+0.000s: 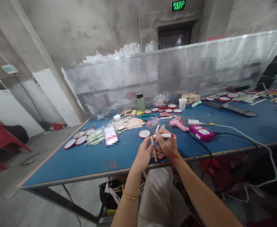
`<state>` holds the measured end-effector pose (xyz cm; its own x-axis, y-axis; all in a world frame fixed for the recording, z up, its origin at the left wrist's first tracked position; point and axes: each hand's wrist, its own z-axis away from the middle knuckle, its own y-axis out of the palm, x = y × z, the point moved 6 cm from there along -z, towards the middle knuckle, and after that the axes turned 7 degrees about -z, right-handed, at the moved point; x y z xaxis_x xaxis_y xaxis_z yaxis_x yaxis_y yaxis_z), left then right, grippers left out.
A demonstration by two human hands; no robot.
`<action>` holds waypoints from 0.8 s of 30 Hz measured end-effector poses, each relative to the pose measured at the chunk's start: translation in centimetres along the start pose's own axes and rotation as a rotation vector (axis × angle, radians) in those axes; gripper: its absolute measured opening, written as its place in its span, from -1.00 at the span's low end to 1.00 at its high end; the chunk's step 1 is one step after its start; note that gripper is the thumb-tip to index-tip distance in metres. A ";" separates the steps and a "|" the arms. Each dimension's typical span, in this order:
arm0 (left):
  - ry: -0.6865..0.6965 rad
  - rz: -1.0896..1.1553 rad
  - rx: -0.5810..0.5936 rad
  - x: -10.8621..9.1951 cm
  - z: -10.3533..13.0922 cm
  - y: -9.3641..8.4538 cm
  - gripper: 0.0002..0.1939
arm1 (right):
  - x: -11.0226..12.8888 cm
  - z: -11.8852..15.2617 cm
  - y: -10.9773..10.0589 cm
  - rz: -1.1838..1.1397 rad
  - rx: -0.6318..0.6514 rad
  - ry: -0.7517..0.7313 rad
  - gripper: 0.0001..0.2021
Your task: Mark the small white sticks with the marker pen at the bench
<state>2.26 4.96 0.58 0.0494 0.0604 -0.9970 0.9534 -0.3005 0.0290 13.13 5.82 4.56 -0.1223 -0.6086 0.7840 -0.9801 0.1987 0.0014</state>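
Observation:
Near the table's front edge my left hand (146, 150) is closed on a flat wooden craft stick (154, 153), which stands nearly upright in the picture. My right hand (168, 145) grips a white marker (164, 135) with a red end, its other end close to the top of the stick. Just behind my hands lies a round white disc with a red rim (144, 134). More white pens (157, 127) lie partly hidden behind my right hand. To the right are a pink glue gun (179, 125) and a purple box (202, 132) with a black cable.
A heap of wooden sticks (133, 123) and several red-rimmed discs (81, 140) lie to the left. Along the back stand a green bottle (140, 102) and a paper cup (182, 103), before a perforated metal screen (119, 75). A white cable (242, 130) crosses the right side.

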 end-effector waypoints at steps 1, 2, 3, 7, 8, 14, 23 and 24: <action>-0.002 0.001 0.000 0.0 0.0 0.0 -0.64 | 0.0 0.0 0.0 0.000 -0.002 0.002 -0.78; -0.004 0.002 0.000 0.0 0.0 0.0 -0.64 | 0.0 0.0 0.0 0.001 -0.004 0.004 -0.78; -0.005 0.004 0.001 0.0 0.0 0.0 -0.65 | 0.0 0.0 0.0 0.001 -0.005 0.005 -0.78; -0.001 0.013 0.014 0.1 -0.1 0.1 -0.65 | 0.0 0.0 0.0 -0.013 -0.016 0.001 -0.78; 0.000 0.012 0.014 0.0 -0.1 0.0 -0.65 | 0.0 0.0 0.0 -0.017 -0.019 -0.001 -0.77; 0.005 0.009 0.007 0.0 0.0 0.0 -0.63 | 0.0 0.1 0.1 -0.046 0.008 -0.006 -0.78; 0.001 0.000 -0.002 0.3 -0.2 0.0 -0.65 | -0.2 0.3 0.3 -0.057 0.019 0.039 -0.77; 0.000 -0.002 -0.004 0.3 -0.2 -0.1 -0.65 | -0.2 0.3 0.3 -0.054 0.019 0.041 -0.77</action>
<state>2.27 5.18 0.33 0.0475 0.0607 -0.9970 0.9545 -0.2968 0.0274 12.78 5.81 4.21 -0.0630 -0.5861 0.8078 -0.9879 0.1513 0.0327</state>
